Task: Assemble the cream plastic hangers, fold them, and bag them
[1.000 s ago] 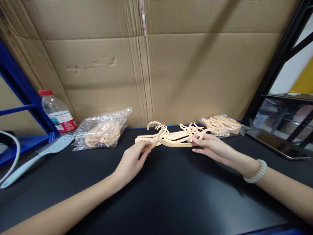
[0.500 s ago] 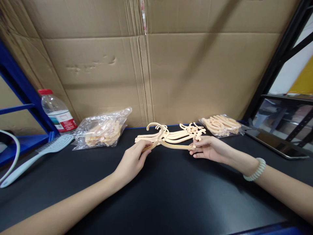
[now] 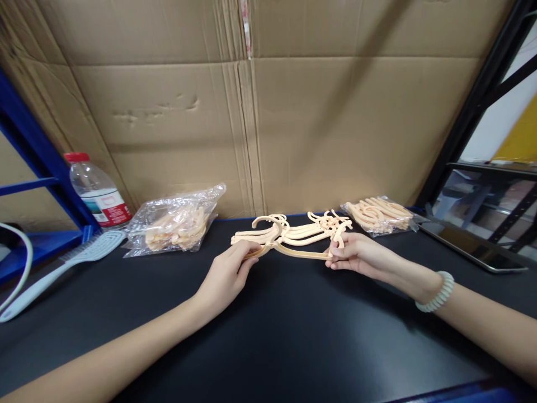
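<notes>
A cream plastic clothes hanger (image 3: pixel 300 254) is held low over the table, its hook turned up and to the left. My left hand (image 3: pixel 229 271) is closed on the hanger's left arm. At the other end, my right hand (image 3: pixel 356 254) pinches a small cream hook-like piece (image 3: pixel 340 239) against the tip of the right arm. Whether that piece is joined to the hanger cannot be made out. Just behind lie several more cream hangers (image 3: pixel 306 234) in a stack, with a heap of small cream pieces (image 3: pixel 333 221) to their right.
Clear bags of cream parts lie at left (image 3: pixel 176 224) and right (image 3: pixel 380 214). A red-capped bottle (image 3: pixel 100 193) and a pale blue hairbrush (image 3: pixel 92 249) are far left. A dark tablet-like device (image 3: pixel 474 246) lies right. Cardboard (image 3: pixel 293 123) walls off the back of the black table (image 3: pixel 268 336).
The hanger's hook has tipped lower, and its right end has dropped slightly. My right hand has shifted a little left, with the small piece now standing more upright. My left hand stays in place.
</notes>
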{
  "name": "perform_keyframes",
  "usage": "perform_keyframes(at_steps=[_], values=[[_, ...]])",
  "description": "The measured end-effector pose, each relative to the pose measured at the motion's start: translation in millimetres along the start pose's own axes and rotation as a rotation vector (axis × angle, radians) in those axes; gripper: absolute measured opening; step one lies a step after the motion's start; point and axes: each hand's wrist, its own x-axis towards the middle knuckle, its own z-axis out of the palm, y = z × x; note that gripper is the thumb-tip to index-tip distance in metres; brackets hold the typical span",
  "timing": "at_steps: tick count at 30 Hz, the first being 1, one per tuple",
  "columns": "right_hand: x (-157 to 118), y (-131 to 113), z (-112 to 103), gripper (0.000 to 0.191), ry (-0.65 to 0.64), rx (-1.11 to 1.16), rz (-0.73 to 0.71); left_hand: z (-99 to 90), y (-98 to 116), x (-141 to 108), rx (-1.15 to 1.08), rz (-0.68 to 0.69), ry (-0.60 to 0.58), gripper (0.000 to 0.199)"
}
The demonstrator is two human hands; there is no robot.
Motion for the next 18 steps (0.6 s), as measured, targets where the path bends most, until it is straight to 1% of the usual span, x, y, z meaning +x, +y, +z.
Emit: perform_keyframes(at_steps=[6, 9, 14, 18], values=[[3.1, 6.9, 1.3, 0.017, 0.080, -0.025, -0.025, -0.6, 1.0, -0.6, -0.006, 0.030, 0.002, 0.014], [3.3, 8.1, 2.6, 0.016, 0.105, -0.049, -0.055, -1.5, 2.5, -0.3, -0.007, 0.026, 0.000, 0.014], [2.9, 7.6, 6.0, 0.021, 0.187, -0.085, -0.108, -1.5, 3.3, -0.1, -0.015, 0.006, -0.003, 0.019], [4.8, 7.9, 5.4, 0.022, 0.149, -0.026, -0.154, 0.1, 2.1, -0.6, -0.059, -0.030, 0.000, 0.020]])
